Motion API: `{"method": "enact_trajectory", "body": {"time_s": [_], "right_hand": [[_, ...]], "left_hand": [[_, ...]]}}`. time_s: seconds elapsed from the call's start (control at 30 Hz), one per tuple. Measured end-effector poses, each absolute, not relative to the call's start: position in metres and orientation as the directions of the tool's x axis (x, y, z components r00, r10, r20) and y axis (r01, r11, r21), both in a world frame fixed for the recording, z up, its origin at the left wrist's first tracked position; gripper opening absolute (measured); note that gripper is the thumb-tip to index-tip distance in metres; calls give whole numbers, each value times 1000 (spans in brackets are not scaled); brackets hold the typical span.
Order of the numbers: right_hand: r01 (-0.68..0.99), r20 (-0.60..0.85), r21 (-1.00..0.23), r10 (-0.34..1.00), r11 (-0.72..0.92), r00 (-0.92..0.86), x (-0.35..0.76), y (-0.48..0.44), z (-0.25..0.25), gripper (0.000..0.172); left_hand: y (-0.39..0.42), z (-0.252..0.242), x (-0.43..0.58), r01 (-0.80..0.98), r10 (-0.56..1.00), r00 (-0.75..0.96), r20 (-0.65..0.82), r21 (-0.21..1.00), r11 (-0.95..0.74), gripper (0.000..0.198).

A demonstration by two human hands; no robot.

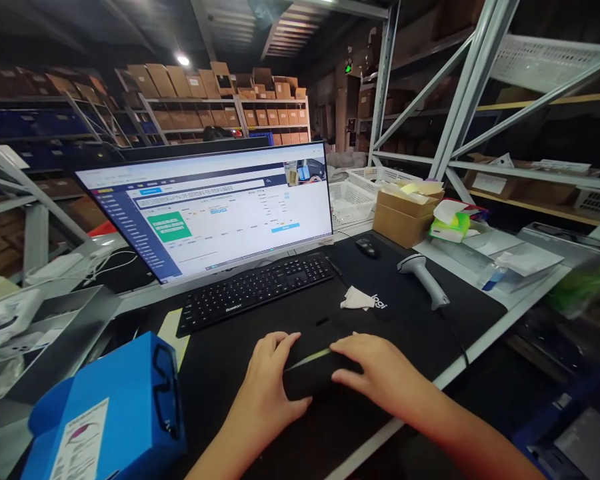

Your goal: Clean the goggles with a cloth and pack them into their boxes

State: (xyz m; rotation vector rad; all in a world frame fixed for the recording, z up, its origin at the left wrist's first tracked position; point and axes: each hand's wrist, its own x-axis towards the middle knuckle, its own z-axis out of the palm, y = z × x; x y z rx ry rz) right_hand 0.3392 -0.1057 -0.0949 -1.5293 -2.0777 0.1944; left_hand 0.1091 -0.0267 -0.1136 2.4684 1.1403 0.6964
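Near the desk's front edge, both hands grip a dark, elongated case [307,379] from its two ends. A narrow pale yellow-green strip shows along its upper side, and its black surface blends into the mat. My left hand [270,377] curls round the left end, thumb at the front and fingers behind. My right hand [373,367] pinches the right end between thumb and fingers. Just beyond the case, a crumpled white cloth or tissue [357,299] lies on the black desk mat [250,363]. A blue box [115,400] with a picture of glasses stands to the left.
A monitor [230,213] stands behind a black keyboard [260,287]. A mouse [367,248] and a grey barcode scanner [423,277] with its cable lie to the right. Farther back are a cardboard box [400,217] and white baskets [350,200]. A grey tray [80,327] is on the left.
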Motion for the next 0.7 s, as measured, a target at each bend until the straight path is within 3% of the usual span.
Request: {"method": "enact_trajectory", "body": {"time_s": [0.07, 0.1, 0.17, 0.23, 0.3, 0.43, 0.6, 0.7], "right_hand": [[860, 484, -402, 870, 314, -92, 351, -115, -91, 26], [868, 533, -379, 843, 320, -78, 355, -117, -89, 31], [862, 535, -335, 830, 381, -159, 356, -115, -87, 68], [823, 441, -326, 845, 465, -303, 350, -104, -89, 112], [776, 354, -383, 856, 501, -377, 340, -90, -96, 128], [638, 315, -615, 887, 463, -339, 323, -67, -113, 124], [473, 225, -776, 885, 416, -409, 339, -58, -123, 124], [360, 153, -893, 935, 270, -320, 364, -58, -128, 121]], "left_hand": [[-28, -109, 108, 611, 779, 568, 265, 498, -615, 75], [-28, -107, 107, 609, 779, 573, 254, 504, -612, 74], [-27, -104, 106, 599, 768, 598, 229, 510, -618, 73], [-24, -102, 104, 584, 744, 634, 211, 501, -639, 74], [-21, -101, 99, 581, 728, 653, 209, 477, -659, 73], [-19, -102, 90, 619, 726, 649, 226, 398, -677, 70], [-25, -108, 92, 694, 730, 631, 263, 229, -683, 85], [-20, -109, 84, 695, 748, 606, 271, 278, -664, 81]]}}
